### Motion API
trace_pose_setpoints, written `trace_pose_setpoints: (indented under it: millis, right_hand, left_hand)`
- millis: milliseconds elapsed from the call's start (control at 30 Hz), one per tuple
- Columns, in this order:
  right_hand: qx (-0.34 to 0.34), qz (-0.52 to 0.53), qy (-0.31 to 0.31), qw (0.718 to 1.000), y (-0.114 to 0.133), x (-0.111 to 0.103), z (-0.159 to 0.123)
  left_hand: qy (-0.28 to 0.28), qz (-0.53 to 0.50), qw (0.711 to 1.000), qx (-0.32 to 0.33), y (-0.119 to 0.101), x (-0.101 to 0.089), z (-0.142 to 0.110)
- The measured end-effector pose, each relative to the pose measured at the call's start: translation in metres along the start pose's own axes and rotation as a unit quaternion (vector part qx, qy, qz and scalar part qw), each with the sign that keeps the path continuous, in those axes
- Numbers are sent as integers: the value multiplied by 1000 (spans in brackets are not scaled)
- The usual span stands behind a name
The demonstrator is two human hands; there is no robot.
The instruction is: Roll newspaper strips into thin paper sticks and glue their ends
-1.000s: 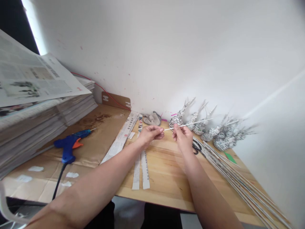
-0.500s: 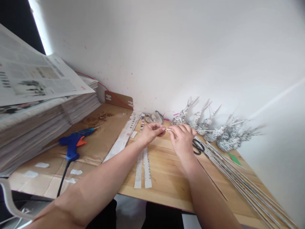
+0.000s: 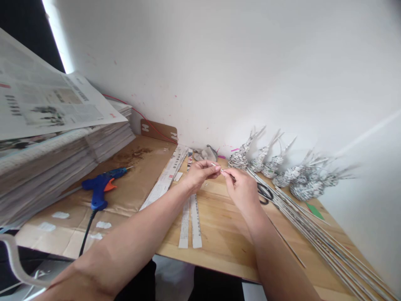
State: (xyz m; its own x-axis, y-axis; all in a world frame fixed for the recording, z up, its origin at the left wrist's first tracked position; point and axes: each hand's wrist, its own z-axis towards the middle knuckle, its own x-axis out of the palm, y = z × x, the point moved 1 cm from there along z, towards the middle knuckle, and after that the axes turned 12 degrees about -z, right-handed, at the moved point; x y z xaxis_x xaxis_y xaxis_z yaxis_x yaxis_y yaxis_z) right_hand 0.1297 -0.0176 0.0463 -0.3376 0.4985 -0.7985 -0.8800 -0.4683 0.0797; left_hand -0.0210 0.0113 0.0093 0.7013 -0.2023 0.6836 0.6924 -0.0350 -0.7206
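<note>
My left hand (image 3: 200, 173) and my right hand (image 3: 241, 189) meet over the wooden table (image 3: 225, 230), fingertips pinched together on a thin rolled paper stick (image 3: 223, 171). Only a short white piece of the stick shows between the fingers; the rest runs back under my right hand. Two flat newspaper strips (image 3: 190, 219) lie on the table under my left wrist. Black scissors (image 3: 265, 193) lie just right of my right hand.
A blue glue gun (image 3: 102, 188) lies on brown cardboard at the left, beside a tall newspaper stack (image 3: 46, 154). Several woven paper figures (image 3: 282, 167) stand along the white wall. A bundle of long paper sticks (image 3: 326, 242) runs down the right side. Folded paper strips (image 3: 166, 177) lie left of my hands.
The stick pointed right and stood clear a second ago; my right hand has since slid in along it toward my left. The view has also drifted a little.
</note>
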Motion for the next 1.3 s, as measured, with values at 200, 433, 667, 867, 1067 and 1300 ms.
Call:
trace_pose_setpoints:
  millis: [200,433,667,867,1067,1300]
  right_hand:
    - [32,-3,20,999,2,-2,-1]
    - [57,51,40,996,2,-1,-2]
    - [78,69,35,994,3,-2,-2]
    - [94,116,60,987,3,-1,-3]
    - [101,157,84,979,4,0,-3]
    - [109,158,91,977,4,0,-3]
  left_hand:
    - [-5,-18,1000,-21,0,1,-1]
    - [4,-35,999,-35,1,0,0]
    - [3,-27,999,-30,1,0,0]
    - [2,-34,999,-36,-1,2,-2]
    - [-1,-33,999,-38,-1,1,-2]
    - [-5,-34,998,-44,0,0,-1]
